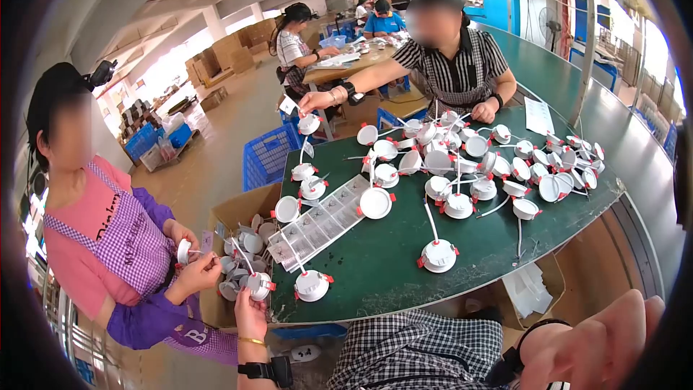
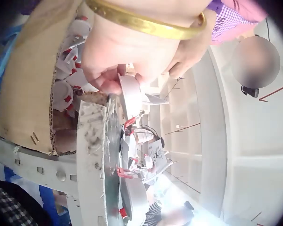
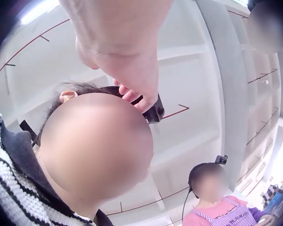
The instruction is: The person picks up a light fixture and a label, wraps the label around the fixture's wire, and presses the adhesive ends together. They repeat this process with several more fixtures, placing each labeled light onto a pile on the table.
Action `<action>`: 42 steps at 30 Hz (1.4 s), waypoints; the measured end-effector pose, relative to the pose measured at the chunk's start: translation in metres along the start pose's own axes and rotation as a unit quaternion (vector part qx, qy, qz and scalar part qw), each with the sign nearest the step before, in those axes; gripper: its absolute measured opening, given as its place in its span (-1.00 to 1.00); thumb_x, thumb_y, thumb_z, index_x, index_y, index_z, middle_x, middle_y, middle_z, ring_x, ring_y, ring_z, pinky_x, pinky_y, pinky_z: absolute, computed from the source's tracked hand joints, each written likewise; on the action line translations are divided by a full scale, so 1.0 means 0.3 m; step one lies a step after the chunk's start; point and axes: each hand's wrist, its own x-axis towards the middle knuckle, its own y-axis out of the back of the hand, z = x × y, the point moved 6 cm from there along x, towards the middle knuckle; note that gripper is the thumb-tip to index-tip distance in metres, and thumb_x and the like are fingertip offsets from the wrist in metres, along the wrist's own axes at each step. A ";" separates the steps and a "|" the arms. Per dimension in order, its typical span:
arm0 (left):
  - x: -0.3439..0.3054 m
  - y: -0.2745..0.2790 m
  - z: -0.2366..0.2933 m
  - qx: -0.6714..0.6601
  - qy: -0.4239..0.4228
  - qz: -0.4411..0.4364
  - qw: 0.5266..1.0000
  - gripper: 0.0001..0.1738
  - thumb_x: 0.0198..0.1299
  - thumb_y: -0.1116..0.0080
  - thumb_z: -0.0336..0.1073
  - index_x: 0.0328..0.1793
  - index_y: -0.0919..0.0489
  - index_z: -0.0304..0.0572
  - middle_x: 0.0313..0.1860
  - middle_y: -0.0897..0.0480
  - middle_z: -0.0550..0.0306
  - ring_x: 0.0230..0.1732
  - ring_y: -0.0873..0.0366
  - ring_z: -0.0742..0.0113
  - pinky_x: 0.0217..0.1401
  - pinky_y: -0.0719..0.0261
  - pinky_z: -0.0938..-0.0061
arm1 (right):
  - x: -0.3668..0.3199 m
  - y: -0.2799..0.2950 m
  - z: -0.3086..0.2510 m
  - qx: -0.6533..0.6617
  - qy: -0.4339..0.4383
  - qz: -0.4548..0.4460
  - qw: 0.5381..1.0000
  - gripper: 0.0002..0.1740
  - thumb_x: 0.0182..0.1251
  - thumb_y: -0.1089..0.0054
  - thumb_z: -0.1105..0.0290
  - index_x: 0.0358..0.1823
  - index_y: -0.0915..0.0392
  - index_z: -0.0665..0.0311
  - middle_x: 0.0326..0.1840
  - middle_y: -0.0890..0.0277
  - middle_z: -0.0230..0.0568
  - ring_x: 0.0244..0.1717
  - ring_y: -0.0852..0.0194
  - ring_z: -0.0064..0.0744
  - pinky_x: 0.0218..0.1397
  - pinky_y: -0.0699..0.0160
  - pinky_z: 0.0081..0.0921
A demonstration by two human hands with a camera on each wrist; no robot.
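My left hand (image 1: 250,318) pinches a round white downlight (image 1: 258,285) by its rim at the table's near left corner. A white cable stands up from this lamp, and a red clip shows at its side. In the left wrist view, the thumb and fingers of the left hand (image 2: 125,61) hold the lamp's edge (image 2: 130,96). Another downlight (image 1: 312,285) lies just right of it on the green table (image 1: 382,274). My right hand (image 1: 595,347) is raised close to the head camera, its fingers loosely bent. In the right wrist view, its fingertips overlap a black camera (image 3: 154,113) on the cap.
Many downlights (image 1: 437,162) cover the table's far side, beside a sheet of clear-windowed labels (image 1: 321,220). A cardboard box (image 1: 216,303) of lamps stands left of the table. A person in a purple checked apron (image 1: 133,245) works there; another in a striped shirt (image 1: 462,65) reaches across opposite.
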 end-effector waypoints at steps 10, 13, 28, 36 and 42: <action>-0.025 -0.045 0.024 -0.005 -0.007 -0.026 1.000 -0.63 0.26 -0.07 -0.18 0.17 -0.43 -0.02 -0.13 -0.56 0.36 -0.25 -0.45 0.54 -0.32 -0.32 0.61 | 0.007 0.019 -0.020 -0.024 -0.080 -0.039 0.996 -0.85 0.41 -0.03 0.24 -0.14 -0.55 0.04 -0.17 -0.39 -0.21 -0.34 -0.43 -0.27 -0.28 -0.58 -0.22; -0.075 -0.100 0.056 0.011 -0.015 -0.038 0.999 -0.59 0.26 -0.05 -0.21 0.24 -0.41 -0.03 -0.10 -0.55 0.35 -0.23 -0.44 0.53 -0.30 -0.32 0.60 | 0.040 -0.002 0.049 0.055 0.064 0.000 0.996 -0.84 0.44 0.01 0.23 -0.17 -0.56 0.03 -0.19 -0.37 -0.23 -0.31 -0.45 -0.27 -0.32 -0.57 -0.25; 0.069 -0.536 0.274 0.095 -0.119 -0.236 0.960 -0.50 0.32 -0.08 -0.29 0.37 -0.30 -0.11 0.14 -0.48 0.21 0.01 -0.50 0.46 -0.05 -0.48 0.55 | -0.181 0.508 0.673 -0.488 -0.188 0.005 0.852 -0.72 0.31 -0.15 0.48 0.03 -0.47 0.33 -0.24 -0.46 -0.18 -0.31 -0.50 -0.43 -0.34 -0.50 -0.54; 0.200 -0.838 0.160 0.475 -0.087 -0.389 0.784 -0.60 0.22 -0.18 -0.30 0.19 -0.49 -0.14 -0.12 -0.57 0.20 -0.16 -0.53 0.49 -0.15 -0.55 0.54 | -0.249 0.636 0.802 -0.560 -0.299 0.040 0.772 -0.78 0.26 -0.18 0.45 -0.07 -0.54 0.29 -0.32 -0.48 -0.19 -0.44 -0.48 -0.35 -0.38 -0.50 -0.49; 0.331 -0.953 0.176 0.492 -0.390 -0.276 0.728 -0.71 0.06 -0.28 -0.24 -0.13 -0.61 -0.23 -0.40 -0.58 0.00 -0.33 -0.59 0.16 -0.25 -0.51 0.35 | -0.237 0.630 0.796 -0.559 -0.304 0.043 0.771 -0.77 0.25 -0.18 0.47 -0.07 -0.55 0.31 -0.34 -0.49 -0.19 -0.44 -0.49 -0.37 -0.41 -0.48 -0.52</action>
